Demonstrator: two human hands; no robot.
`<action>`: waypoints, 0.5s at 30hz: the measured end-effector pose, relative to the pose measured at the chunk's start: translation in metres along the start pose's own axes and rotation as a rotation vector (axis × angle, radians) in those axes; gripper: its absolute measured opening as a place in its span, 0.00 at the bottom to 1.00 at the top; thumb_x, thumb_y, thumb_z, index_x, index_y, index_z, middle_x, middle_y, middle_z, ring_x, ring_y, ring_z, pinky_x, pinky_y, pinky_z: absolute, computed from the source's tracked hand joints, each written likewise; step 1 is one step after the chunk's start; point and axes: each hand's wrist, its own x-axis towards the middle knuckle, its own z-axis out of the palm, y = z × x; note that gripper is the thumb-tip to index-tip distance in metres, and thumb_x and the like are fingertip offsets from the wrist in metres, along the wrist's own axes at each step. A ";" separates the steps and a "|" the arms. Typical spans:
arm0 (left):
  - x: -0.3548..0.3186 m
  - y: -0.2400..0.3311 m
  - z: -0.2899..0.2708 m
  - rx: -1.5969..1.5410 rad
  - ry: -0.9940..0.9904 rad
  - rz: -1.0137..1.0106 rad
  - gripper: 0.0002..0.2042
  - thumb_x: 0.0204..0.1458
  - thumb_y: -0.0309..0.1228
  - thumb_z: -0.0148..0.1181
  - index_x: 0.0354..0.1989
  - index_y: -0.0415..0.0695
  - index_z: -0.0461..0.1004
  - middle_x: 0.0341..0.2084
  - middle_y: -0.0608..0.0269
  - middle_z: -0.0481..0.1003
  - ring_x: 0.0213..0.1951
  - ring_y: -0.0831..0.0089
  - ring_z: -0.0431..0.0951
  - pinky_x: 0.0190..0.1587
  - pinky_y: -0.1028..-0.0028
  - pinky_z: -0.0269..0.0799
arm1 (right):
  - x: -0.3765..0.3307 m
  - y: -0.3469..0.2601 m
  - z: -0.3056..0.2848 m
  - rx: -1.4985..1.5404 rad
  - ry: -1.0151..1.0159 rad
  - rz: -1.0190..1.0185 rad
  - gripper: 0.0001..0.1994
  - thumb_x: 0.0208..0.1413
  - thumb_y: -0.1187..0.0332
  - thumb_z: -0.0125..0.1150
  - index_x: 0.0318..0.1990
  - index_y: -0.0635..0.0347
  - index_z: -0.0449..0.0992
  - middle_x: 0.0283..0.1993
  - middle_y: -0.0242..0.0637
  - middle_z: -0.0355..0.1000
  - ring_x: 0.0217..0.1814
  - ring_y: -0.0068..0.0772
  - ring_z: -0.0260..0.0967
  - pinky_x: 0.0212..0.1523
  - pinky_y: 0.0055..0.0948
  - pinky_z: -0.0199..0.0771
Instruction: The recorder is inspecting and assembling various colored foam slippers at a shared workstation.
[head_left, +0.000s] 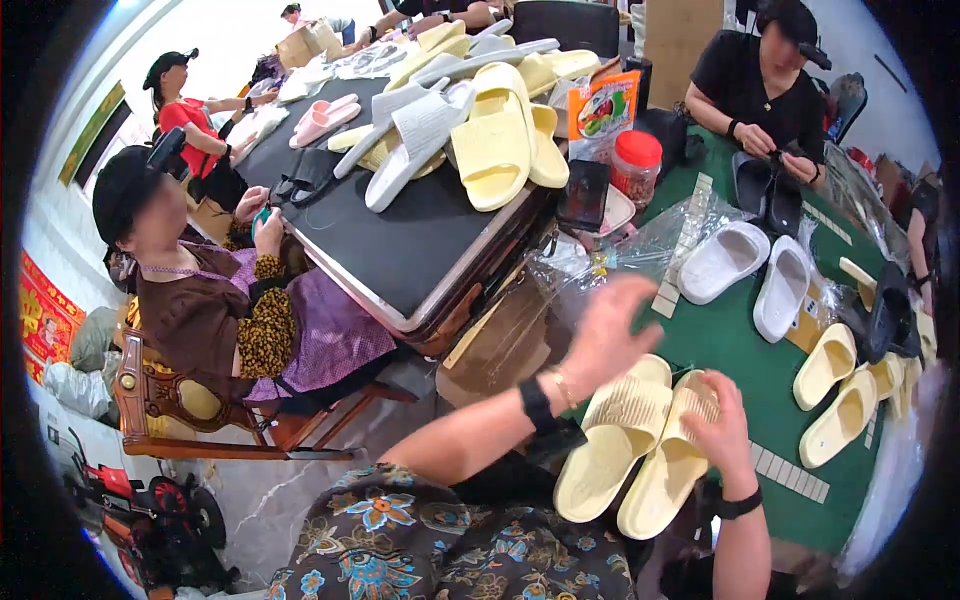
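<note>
A pair of pale yellow slippers [612, 438] with ribbed straps lies side by side at the near edge of the green table, heels toward me. My right hand [722, 428] grips the right-hand slipper [668, 478] at its strap, fingers bent over the outer side. Raised above the toe of the other slipper, my left hand [618, 325] is empty, its fingers apart and slightly blurred. Beyond it, a white slipper pair [722, 262] rests on the green table [690, 345]. More yellow slippers [838, 415] lie to the right, beside a black pair [886, 310].
Yellow and grey slippers [490, 135] are heaped on a black-topped table [400, 255] ahead left. A red-lidded jar [636, 165] and clear plastic film [610, 258] sit between the tables. One person [765, 100] handles black slippers [766, 190] opposite; another [190, 230] sits at left.
</note>
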 end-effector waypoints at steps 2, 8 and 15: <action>0.027 -0.032 -0.039 0.122 0.358 -0.067 0.24 0.44 0.25 0.64 0.52 0.39 0.68 0.49 0.53 0.69 0.52 0.59 0.69 0.56 0.65 0.64 | -0.009 0.004 -0.012 -0.068 -0.157 0.055 0.42 0.32 0.63 0.75 0.59 0.63 0.63 0.61 0.49 0.62 0.64 0.52 0.57 0.65 0.42 0.58; 0.081 -0.121 -0.130 -0.028 0.722 -0.533 0.22 0.44 0.27 0.67 0.46 0.27 0.67 0.28 0.56 0.74 0.31 0.65 0.76 0.33 0.71 0.71 | -0.037 0.009 -0.026 -0.220 -0.144 -0.132 0.42 0.31 0.60 0.77 0.59 0.63 0.66 0.60 0.50 0.64 0.64 0.54 0.58 0.65 0.44 0.57; 0.082 -0.199 -0.172 -0.289 0.135 -0.512 0.10 0.53 0.22 0.57 0.43 0.33 0.72 0.33 0.59 0.75 0.29 0.71 0.75 0.29 0.73 0.69 | -0.029 0.023 -0.090 -0.270 0.169 -0.196 0.32 0.39 0.66 0.71 0.55 0.60 0.68 0.52 0.47 0.68 0.55 0.51 0.65 0.58 0.40 0.63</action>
